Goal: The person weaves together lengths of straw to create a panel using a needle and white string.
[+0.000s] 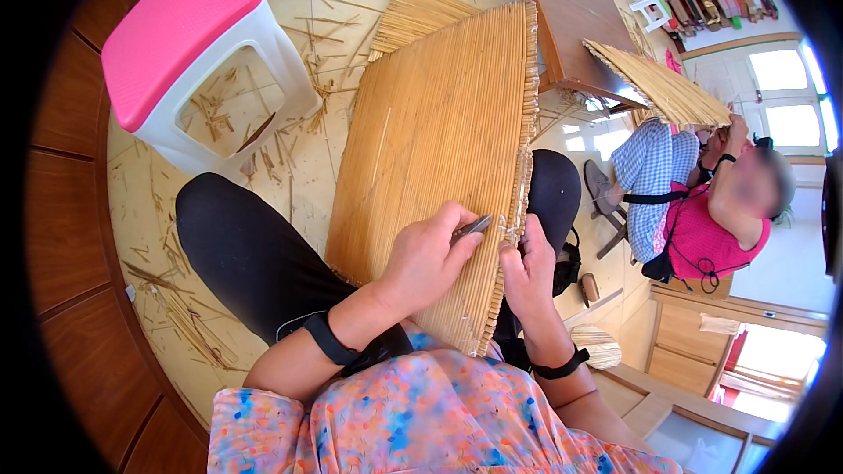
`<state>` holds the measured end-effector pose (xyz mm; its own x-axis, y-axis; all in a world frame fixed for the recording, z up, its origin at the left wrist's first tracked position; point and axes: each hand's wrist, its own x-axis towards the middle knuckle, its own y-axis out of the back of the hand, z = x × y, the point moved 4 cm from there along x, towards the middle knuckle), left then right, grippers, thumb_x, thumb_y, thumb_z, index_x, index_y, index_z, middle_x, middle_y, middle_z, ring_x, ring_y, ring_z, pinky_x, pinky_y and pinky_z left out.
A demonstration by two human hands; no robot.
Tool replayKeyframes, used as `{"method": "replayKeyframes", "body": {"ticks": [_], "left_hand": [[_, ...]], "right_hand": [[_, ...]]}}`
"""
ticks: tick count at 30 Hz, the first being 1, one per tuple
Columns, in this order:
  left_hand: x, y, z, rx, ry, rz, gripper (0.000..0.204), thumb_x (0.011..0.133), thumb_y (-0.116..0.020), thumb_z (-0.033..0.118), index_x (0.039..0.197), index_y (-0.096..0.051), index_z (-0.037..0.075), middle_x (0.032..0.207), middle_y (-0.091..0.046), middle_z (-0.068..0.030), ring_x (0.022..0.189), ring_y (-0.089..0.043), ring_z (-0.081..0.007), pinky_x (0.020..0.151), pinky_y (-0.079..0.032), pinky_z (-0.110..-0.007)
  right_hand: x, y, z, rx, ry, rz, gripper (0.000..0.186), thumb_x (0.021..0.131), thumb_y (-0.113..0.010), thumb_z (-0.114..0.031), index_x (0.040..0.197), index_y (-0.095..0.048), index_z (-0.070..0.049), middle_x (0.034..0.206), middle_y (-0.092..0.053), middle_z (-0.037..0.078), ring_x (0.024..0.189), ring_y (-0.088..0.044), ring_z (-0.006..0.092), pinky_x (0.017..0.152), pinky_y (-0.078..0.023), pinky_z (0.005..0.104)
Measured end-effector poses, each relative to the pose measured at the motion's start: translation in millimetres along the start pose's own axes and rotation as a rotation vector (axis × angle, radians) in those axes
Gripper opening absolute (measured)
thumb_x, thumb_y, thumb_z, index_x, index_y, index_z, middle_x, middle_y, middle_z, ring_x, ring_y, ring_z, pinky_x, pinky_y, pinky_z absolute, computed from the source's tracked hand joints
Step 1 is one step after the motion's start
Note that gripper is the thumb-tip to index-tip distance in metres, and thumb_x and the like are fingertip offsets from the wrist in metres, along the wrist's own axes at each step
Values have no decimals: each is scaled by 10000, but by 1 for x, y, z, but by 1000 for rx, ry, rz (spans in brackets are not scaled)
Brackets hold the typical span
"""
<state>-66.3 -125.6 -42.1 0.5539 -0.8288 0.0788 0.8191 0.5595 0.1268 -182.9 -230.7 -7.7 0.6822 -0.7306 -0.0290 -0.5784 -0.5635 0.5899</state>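
A large mat of straw-coloured stalks [421, 123] lies across my lap between my knees, its bound, frayed edge running down the right side. My left hand [426, 259] rests on the mat, closed around a small dark metal tool [471, 226] that points toward that edge. My right hand [527, 268] is closed on the bound edge just right of the tool, beside some pale binding [509, 226]; its fingertips are partly hidden.
A pink-topped white stool [189, 35] stands left among scattered straw. Another mat [417, 9] lies behind mine. A wooden table [566, 4] is at the back. A seated co-worker [702, 219] at right holds a similar mat [659, 79]. Wooden panels [66, 228] line the far left.
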Motion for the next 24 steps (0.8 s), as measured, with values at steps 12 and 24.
{"method": "replayKeyframes", "body": {"ticks": [12,24], "left_hand": [[9,-13,-3,-190,24,-10,175,910,-607,149,1005,-551,12,852,-671,-180,785,-665,-348,678,-511,-409],[4,-8,-4,-196,64,-1,199,915,-602,147,1038,-549,-1,893,-674,-189,824,-665,-357,715,-518,-406]], "right_hand": [[1,0,-5,-35,5,-27,194,811,-528,-74,988,-519,4,696,-550,103,588,-526,177,576,-450,319],[-1,-3,2,92,-76,27,207,829,-575,-49,1022,-569,25,696,-572,6,585,-471,35,531,-411,221]]}}
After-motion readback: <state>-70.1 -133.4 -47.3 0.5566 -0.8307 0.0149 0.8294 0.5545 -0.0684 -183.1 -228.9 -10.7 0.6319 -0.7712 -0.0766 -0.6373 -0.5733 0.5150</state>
